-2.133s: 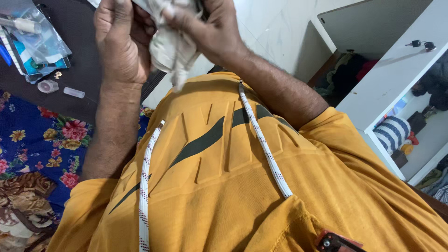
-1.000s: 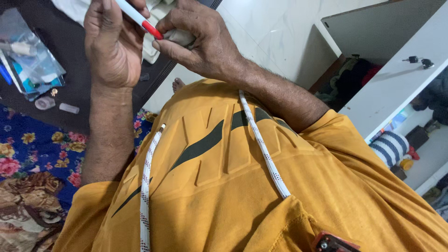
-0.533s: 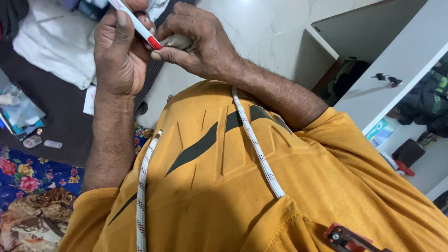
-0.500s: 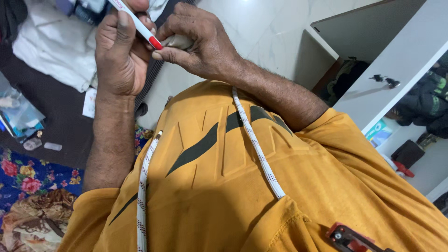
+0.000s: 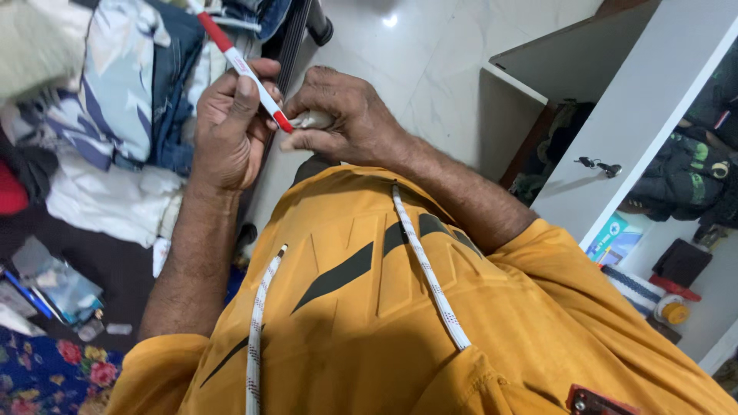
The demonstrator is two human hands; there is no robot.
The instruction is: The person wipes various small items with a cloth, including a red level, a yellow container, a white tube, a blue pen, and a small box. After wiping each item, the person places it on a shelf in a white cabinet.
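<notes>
Glossy white tile floor (image 5: 430, 61); left hand (image 5: 231, 127) w/ slim pen (image 5: 244, 68), right hand (image 5: 346, 115) w/ crumpled cloth (image 5: 314, 119).

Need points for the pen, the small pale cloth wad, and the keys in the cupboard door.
pen (image 5: 244, 71), head view, on the white barrel.
cloth wad (image 5: 314, 119), head view, on the pale bit showing past the right hand's fingers.
keys (image 5: 600, 166), head view, on the dark bunch at the white door.

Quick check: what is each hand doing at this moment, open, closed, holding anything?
Left hand: closed on a white pen with red ends.
Right hand: closed, pinching a small pale object.
</notes>
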